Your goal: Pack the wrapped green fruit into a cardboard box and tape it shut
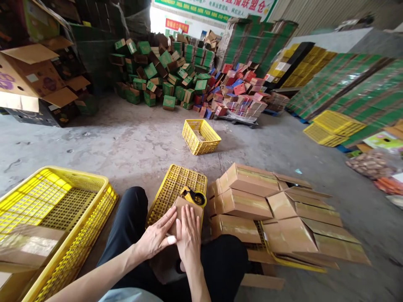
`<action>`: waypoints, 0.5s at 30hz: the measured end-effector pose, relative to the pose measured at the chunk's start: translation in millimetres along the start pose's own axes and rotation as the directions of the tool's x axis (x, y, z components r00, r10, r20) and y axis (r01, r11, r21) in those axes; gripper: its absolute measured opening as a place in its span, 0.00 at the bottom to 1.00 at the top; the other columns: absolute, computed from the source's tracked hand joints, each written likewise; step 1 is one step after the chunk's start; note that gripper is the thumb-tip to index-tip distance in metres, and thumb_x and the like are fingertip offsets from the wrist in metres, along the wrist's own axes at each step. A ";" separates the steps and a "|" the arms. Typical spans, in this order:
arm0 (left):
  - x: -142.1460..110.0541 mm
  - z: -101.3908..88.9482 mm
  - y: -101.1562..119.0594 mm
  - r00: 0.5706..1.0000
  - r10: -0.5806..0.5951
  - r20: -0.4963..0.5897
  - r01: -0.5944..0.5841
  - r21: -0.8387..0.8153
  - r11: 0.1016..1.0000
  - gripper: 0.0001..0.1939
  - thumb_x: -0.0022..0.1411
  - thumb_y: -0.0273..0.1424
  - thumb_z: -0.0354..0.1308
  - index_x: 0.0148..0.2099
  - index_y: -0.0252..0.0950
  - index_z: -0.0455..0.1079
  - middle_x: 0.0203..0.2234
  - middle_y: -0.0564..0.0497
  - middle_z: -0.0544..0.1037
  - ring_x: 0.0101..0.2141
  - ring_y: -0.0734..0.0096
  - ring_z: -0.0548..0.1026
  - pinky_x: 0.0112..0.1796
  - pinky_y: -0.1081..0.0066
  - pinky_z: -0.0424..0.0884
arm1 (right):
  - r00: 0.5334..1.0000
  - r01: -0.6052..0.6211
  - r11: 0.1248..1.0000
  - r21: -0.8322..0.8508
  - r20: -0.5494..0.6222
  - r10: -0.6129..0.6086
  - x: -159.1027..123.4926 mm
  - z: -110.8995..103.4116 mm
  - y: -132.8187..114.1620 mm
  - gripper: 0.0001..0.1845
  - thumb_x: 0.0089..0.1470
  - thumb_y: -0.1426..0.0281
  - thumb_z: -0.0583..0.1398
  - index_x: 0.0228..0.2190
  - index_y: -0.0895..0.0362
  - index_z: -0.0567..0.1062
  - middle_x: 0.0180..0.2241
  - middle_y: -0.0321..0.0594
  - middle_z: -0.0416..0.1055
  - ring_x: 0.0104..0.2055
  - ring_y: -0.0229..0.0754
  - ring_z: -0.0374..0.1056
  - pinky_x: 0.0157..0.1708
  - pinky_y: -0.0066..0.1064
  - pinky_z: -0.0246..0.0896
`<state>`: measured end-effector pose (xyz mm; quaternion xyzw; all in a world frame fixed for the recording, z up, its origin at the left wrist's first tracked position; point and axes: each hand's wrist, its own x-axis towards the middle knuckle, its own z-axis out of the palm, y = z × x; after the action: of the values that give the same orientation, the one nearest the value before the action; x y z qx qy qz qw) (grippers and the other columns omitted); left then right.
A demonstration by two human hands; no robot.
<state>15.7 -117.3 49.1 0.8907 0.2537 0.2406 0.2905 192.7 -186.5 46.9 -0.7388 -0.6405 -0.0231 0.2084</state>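
Between my knees, a small cardboard box [181, 203] rests on an upturned yellow plastic crate [171, 184]. Both palms press down on its top. My left hand [155, 238] lies at the box's left side, fingers stretched out and thumb pointing toward the other hand. Flat on the right part is my right hand [189, 230], its fingers straight and close together. A yellow-and-black tape dispenser [195, 196] lies on the crate just beyond the box. The lower part of the box is hidden by my hands.
Folded cardboard boxes [248, 191] are stacked at my right. A large yellow crate [105, 184] at my left holds a carton [31, 245]. Ahead on the floor stands another yellow crate [206, 147]. Farther back are heaps of green boxes [168, 102] and red-and-blue boxes [239, 89].
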 end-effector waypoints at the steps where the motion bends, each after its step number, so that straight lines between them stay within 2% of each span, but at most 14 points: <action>1: -0.5 2.3 1.9 1.000 -0.005 -0.014 0.006 0.023 1.000 0.43 0.75 0.57 0.42 0.80 0.43 0.36 0.76 0.45 0.45 0.72 0.55 0.53 0.68 0.58 0.61 | 0.999 -0.042 0.999 0.027 -0.016 0.042 -5.7 0.1 6.2 0.32 0.75 0.58 0.44 0.72 0.58 0.57 0.73 0.47 0.56 0.75 0.55 0.51 0.72 0.53 0.50; 4: -0.5 6.2 5.5 0.999 -0.032 -0.025 0.034 0.069 0.997 0.42 0.75 0.56 0.44 0.80 0.43 0.38 0.76 0.45 0.48 0.71 0.54 0.57 0.67 0.60 0.63 | 0.979 -0.178 0.970 0.165 -0.074 0.192 -27.1 1.6 21.0 0.36 0.74 0.54 0.45 0.74 0.57 0.49 0.75 0.47 0.46 0.77 0.54 0.45 0.71 0.50 0.54; 6: 1.5 7.4 6.0 0.998 -0.057 -0.028 0.059 0.077 0.995 0.42 0.75 0.56 0.46 0.80 0.43 0.38 0.75 0.45 0.50 0.71 0.54 0.59 0.66 0.60 0.64 | 0.954 -0.264 0.925 0.274 -0.065 0.292 -40.3 4.7 25.9 0.39 0.73 0.52 0.45 0.75 0.57 0.45 0.76 0.49 0.44 0.76 0.54 0.48 0.70 0.48 0.58; 9: 7.7 11.4 4.9 0.994 -0.105 -0.044 0.107 0.039 0.994 0.41 0.76 0.54 0.46 0.80 0.44 0.37 0.76 0.44 0.44 0.72 0.54 0.56 0.66 0.59 0.64 | 0.909 -0.381 0.830 0.408 0.001 0.417 -51.7 12.8 28.5 0.43 0.71 0.48 0.47 0.75 0.59 0.44 0.74 0.53 0.50 0.72 0.55 0.57 0.66 0.46 0.63; 12: 14.1 20.3 2.6 0.986 -0.153 -0.069 0.150 -0.039 0.988 0.41 0.76 0.53 0.45 0.80 0.46 0.34 0.77 0.46 0.37 0.73 0.52 0.52 0.66 0.56 0.64 | 0.856 -0.465 0.729 0.502 0.046 0.515 -53.8 21.5 30.3 0.46 0.68 0.44 0.50 0.74 0.60 0.51 0.72 0.53 0.56 0.71 0.56 0.61 0.64 0.45 0.66; 15: 16.3 27.3 0.0 0.971 -0.225 -0.082 0.213 -0.139 0.967 0.42 0.77 0.52 0.45 0.80 0.44 0.31 0.77 0.46 0.41 0.73 0.54 0.51 0.68 0.54 0.61 | 0.826 -0.509 0.658 0.555 0.099 0.555 -51.6 25.3 30.6 0.45 0.67 0.43 0.51 0.73 0.58 0.55 0.71 0.50 0.59 0.71 0.54 0.60 0.65 0.44 0.64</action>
<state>43.7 -118.5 34.2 0.8238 0.3483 0.2657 0.3597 206.9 -229.1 -0.3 -0.7975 -0.3651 0.1978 0.4377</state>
